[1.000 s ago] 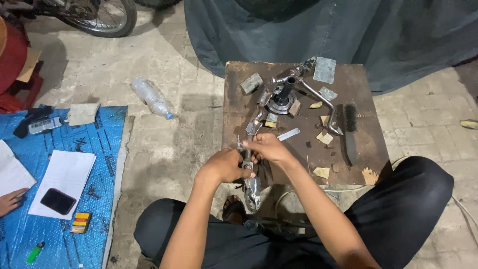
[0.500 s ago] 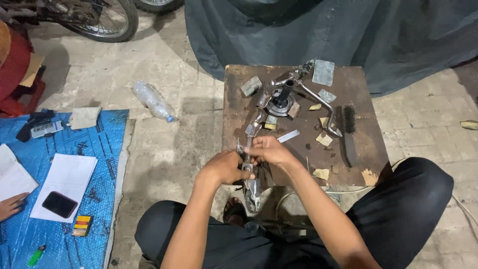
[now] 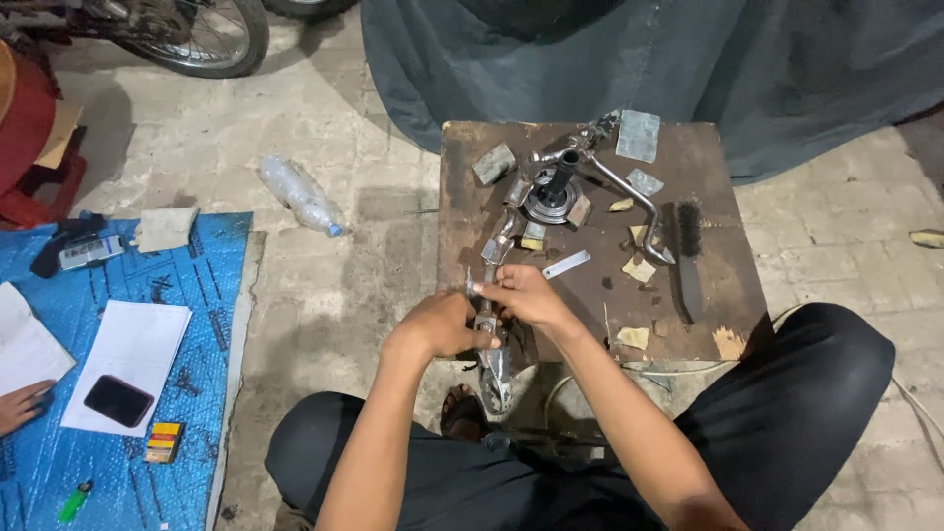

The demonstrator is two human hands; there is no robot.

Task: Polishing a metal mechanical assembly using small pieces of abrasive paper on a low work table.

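Metal part (image 3: pixel 489 344) clasped between left hand (image 3: pixel 440 326) and right hand (image 3: pixel 526 295)

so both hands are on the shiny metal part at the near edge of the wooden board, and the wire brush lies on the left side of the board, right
Not quite. The wire brush lies on the right side of the wooden board, not the left, as the head view shows. The rest holds: the left hand and right hand are both on the shiny metal part at the board's near edge.

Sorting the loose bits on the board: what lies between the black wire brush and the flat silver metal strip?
In the head view, a small tan scrap lies between the black wire brush and the flat silver strip.
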